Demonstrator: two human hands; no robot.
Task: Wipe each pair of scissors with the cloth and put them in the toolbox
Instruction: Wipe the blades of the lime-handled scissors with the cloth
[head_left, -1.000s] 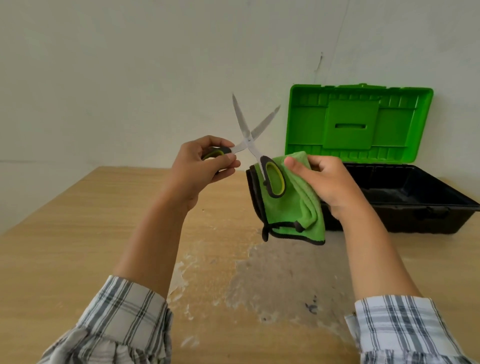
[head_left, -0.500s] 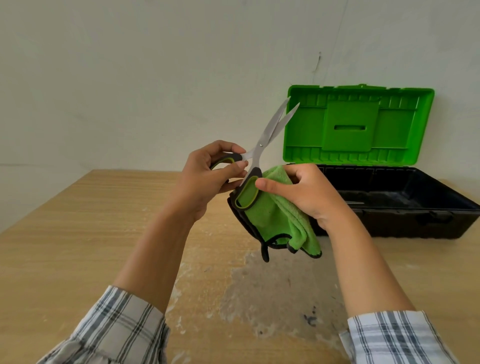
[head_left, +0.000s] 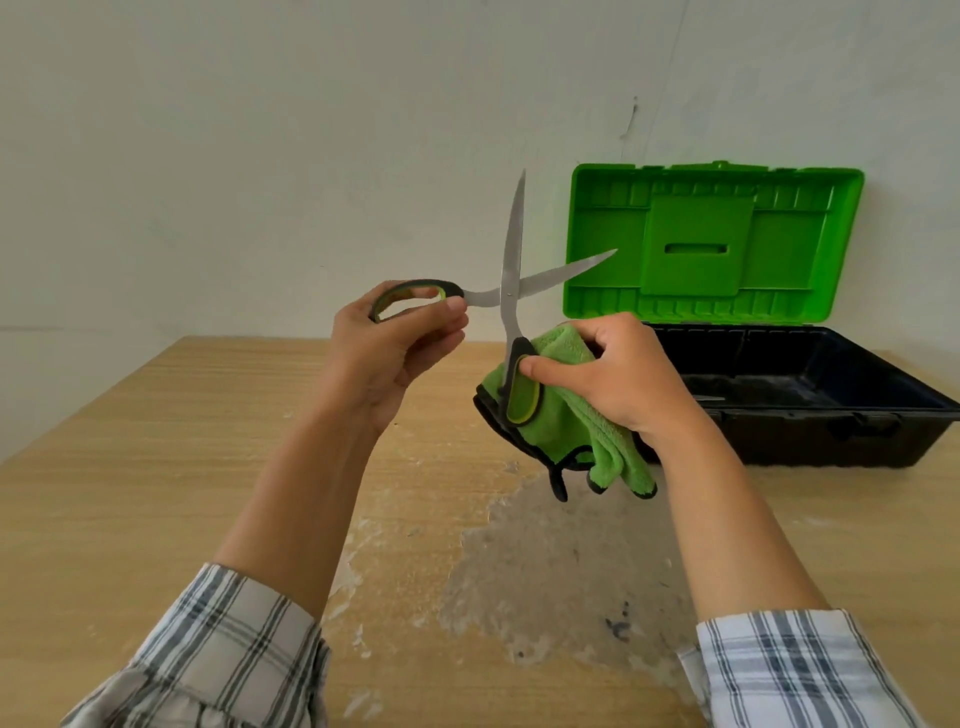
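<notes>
Steel green-handled scissors (head_left: 506, 296) spread open, one blade up, one right; left hand (head_left: 395, 348) fingers pinch handle, right hand (head_left: 613, 379) pinches other handle against green microfibre cloth (head_left: 571, 436), over wooden counter (head_left: 156, 467)

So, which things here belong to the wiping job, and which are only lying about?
Belong to the job: scissors, blades spread, one handle in the left hand, the other pinched by the right hand against the green cloth; toolbox, lid open.
Only there: wooden table, its worn grey patch, the wall.
</notes>
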